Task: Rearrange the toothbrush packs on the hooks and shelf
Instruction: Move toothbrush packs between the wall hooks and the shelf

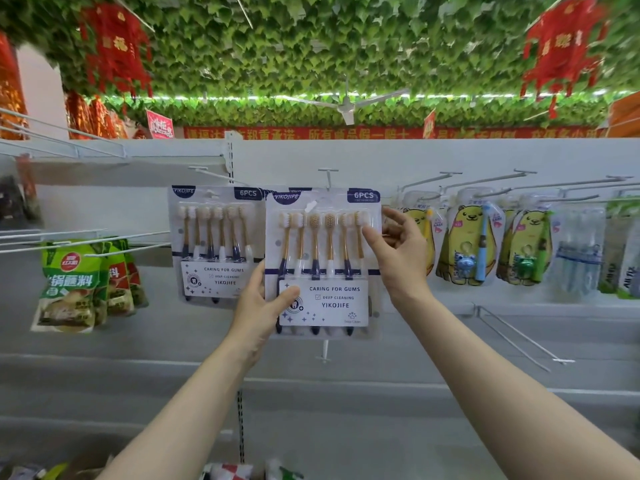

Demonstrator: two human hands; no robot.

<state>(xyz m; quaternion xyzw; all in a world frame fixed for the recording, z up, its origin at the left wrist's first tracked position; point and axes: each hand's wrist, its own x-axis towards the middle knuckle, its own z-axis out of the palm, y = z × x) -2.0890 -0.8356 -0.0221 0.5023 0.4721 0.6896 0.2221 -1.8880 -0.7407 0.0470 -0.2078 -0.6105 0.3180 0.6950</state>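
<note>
You are lining up the toothbrush pack [323,265], your left hand [258,306] and right hand [398,251] each closing a grip on its edge (next, probably, threading its hole onto the hook [327,174]).

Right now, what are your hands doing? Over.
Left hand grips front pack low. Right hand pinches its upper right edge. Second pack close behind, left.

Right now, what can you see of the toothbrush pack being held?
The front toothbrush pack is a flat clear blister on a white and navy card marked YIKOJIFE and 6PCS, holding six upright brushes with amber necks. It is upright, overlapping a matching pack. The left hand grips its lower left; the right hand pinches its upper right edge.
</note>
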